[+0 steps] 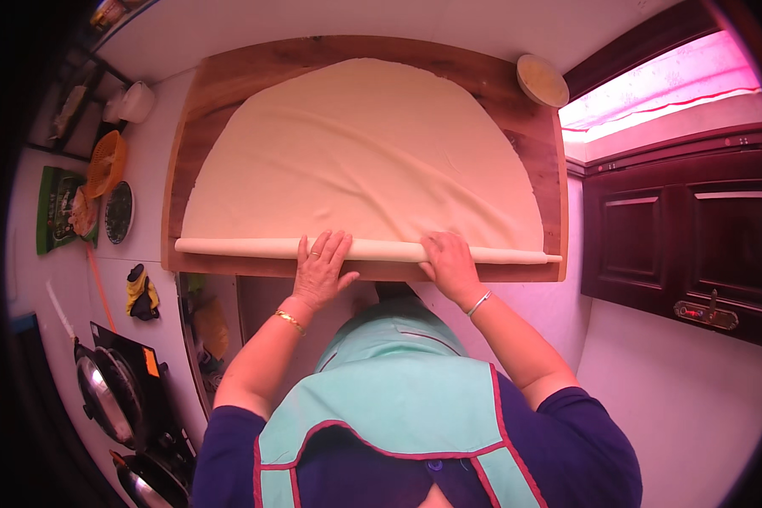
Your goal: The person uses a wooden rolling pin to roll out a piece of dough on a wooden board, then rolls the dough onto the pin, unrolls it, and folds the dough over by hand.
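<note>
A large, thin sheet of dough (356, 144) lies on a wooden board (550, 169), its far edge rounded and diagonal creases crossing its surface. Along its straight near edge runs a long rolling pin (245, 247), which seems to have dough wound around it; its narrow right tip shows bare. My left hand (320, 269) rests on the pin left of its middle, fingers stretched flat across it and thumb apart. To the right, my right hand (450, 262) bends its fingers over the pin, holding it. The undersides of both hands are hidden.
A pale bowl (543, 80) stands at the board's far right corner. Left of the board are an orange basket (107, 163), a dark green plate (119, 212), a yellow-and-black glove (141, 294) and a lidded pan (108, 394). A dark wooden cabinet door (686, 237) stands at right.
</note>
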Demonstrator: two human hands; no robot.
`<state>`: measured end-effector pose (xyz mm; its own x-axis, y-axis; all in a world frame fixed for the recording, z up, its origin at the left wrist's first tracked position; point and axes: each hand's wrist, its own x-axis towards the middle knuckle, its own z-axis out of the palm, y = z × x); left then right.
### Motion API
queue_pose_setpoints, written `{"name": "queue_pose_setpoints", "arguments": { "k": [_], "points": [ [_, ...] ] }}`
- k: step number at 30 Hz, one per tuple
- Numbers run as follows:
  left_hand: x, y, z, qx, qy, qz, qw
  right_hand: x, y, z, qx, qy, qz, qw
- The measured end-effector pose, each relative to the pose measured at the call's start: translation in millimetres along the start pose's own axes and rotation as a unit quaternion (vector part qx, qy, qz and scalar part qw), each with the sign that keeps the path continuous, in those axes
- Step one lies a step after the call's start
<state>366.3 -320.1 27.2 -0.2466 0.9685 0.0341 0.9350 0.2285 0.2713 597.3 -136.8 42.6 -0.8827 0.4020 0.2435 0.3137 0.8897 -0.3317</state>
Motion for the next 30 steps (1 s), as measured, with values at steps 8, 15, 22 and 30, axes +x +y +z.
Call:
{"name": "queue_pose_setpoints", "arguments": {
  "k": [8,15,22,30],
  "points": [
    [32.4,-18.7,26.4,0.003,0.04,0.073,0.997,121.8,72.2,37.3,0.006,0.088,0.117,0.989],
    [27.5,-16.1,7.7,0.017,-0.036,0.103,0.994,225.1,146.0,87.0,-0.072,0.028,0.17,0.982],
    [47.7,-53.5,-15.1,-0.028,-0.004,0.14,0.99,225.1,149.9,91.6,-0.089,0.036,0.15,0.984],
    [85.4,-29.3,-11.9,-0.01,-0.043,-0.029,0.999,230.5,149.5,85.0,-0.08,-0.001,0.175,0.981]
  ]
}}
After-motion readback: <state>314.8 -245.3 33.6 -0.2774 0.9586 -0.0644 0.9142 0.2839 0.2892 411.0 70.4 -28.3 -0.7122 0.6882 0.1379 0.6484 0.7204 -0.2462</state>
